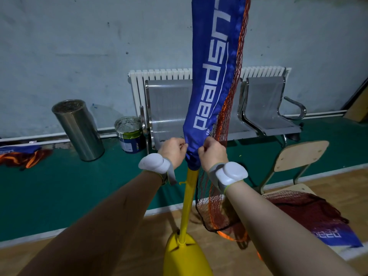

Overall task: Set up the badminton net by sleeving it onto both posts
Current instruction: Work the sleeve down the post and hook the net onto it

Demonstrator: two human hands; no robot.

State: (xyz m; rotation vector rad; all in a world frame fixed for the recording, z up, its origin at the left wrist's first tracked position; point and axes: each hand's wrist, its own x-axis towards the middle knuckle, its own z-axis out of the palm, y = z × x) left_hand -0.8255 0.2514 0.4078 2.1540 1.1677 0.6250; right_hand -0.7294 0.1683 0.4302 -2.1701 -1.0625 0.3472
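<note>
At the hem of the blue sleeve [209, 86], you're pinching fabric with left hand [173, 150] at 9 o'clock, right hand [212, 154] at 3; yellow post [188, 196] is running toward 6

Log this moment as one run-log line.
left hand: grips blue net sleeve hem | right hand: grips same hem | yellow post: bare below sleeve | red net: partly heaped on wooden chair
</note>
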